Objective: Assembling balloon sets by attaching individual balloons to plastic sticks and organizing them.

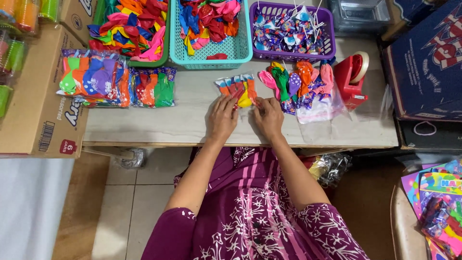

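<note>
Grey tabletop (183, 120) lies bare toward its lower edge; left hand (222, 118) and right hand (268, 118) pinch a clear balloon packet (238, 89), multicoloured, mid-frame.

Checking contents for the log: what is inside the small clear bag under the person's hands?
The small clear bag holds uninflated balloons, orange, red and yellow. The left hand and right hand cover its near edge, so whether it is sealed cannot be seen, nor an exact count.

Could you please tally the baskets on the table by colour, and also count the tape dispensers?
Green basket: 1
Teal basket: 1
Purple basket: 1
Red tape dispenser: 1
Total: 4
</note>
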